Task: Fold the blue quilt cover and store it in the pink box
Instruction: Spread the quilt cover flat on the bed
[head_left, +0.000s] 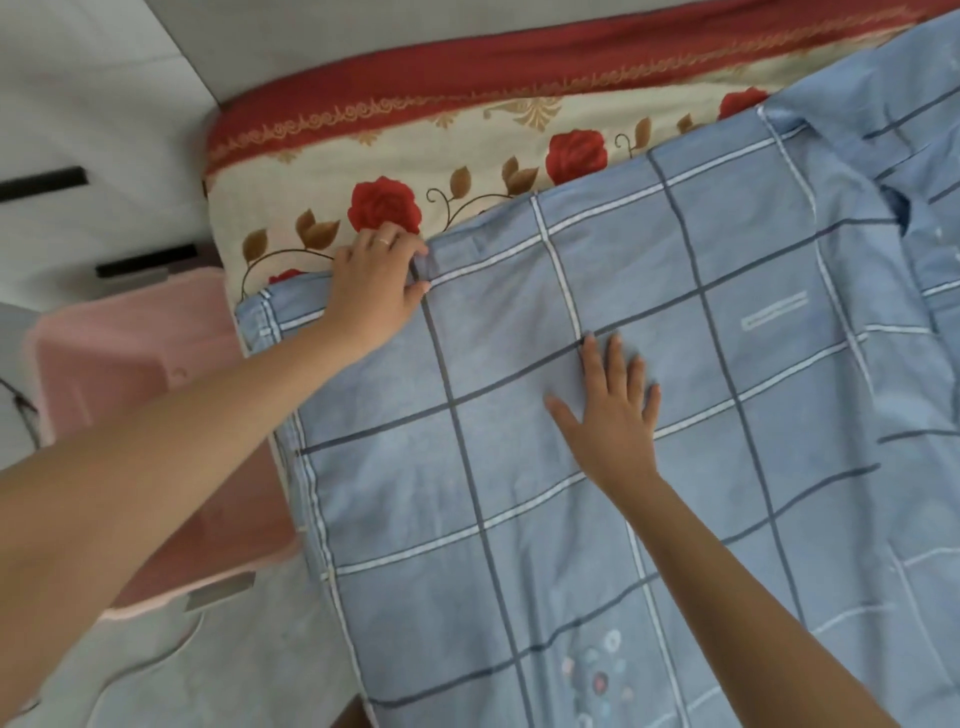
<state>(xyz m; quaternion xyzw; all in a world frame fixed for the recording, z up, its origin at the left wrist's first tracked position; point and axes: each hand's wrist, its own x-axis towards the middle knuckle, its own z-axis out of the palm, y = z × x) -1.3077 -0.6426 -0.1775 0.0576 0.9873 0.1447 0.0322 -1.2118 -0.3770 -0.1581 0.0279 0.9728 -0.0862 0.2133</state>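
The blue quilt cover (649, 499), checked with dark and white lines, lies spread over the bed and fills the right and lower part of the head view. My left hand (374, 280) pinches a small fold at the cover's far edge between thumb and fingers. My right hand (613, 405) lies flat with spread fingers on the cover's middle, pressing it down. The pink box (130, 332) stands on the floor to the left of the bed, partly hidden behind my left forearm.
Under the cover lies a cream bedsheet with red roses and a red border (467, 156). White cabinet fronts with black handles (47, 182) stand at the far left. A grey floor with a thin cable (156, 660) runs along the lower left.
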